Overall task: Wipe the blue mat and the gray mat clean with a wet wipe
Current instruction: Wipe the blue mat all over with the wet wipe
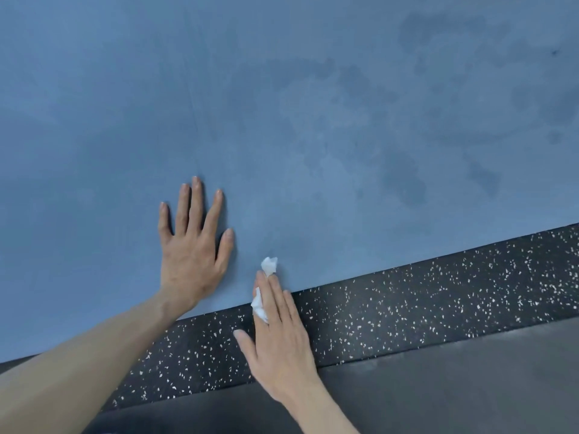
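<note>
Two hands are down on the floor mats; the left hand [191, 242] lies flat with fingers spread on the blue mat [282, 104], left of centre; the right hand [279, 336] presses straight fingers on a crumpled white wet wipe [268, 266], just where the blue mat meets the black speckled strip [438, 296]; wipe poking out past the fingertips; darker damp patches show at upper right; the gray mat [470, 386] fills the lower right.
</note>
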